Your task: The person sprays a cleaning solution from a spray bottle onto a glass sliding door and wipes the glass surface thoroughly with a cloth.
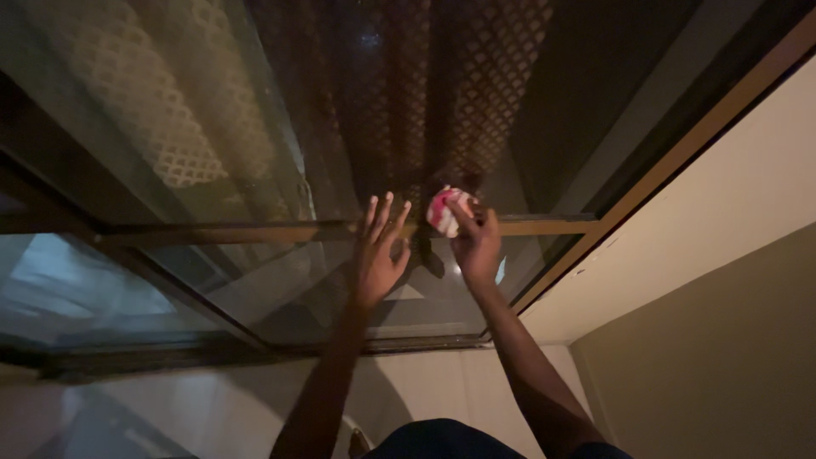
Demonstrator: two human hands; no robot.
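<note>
My right hand (474,242) grips a crumpled pink and white cloth (443,212) and presses it against the glass of a sliding door (280,280), just above the door's brown crossbar (229,231). My left hand (380,251) is beside it, fingers spread, its palm flat against the glass at the crossbar, holding nothing. Both forearms reach up from the bottom of the view.
A patterned curtain (408,93) hangs behind the glass. The brown door frame (680,161) runs diagonally at the right, with a pale wall (731,255) beyond it. A light tiled floor (212,408) lies below the door track.
</note>
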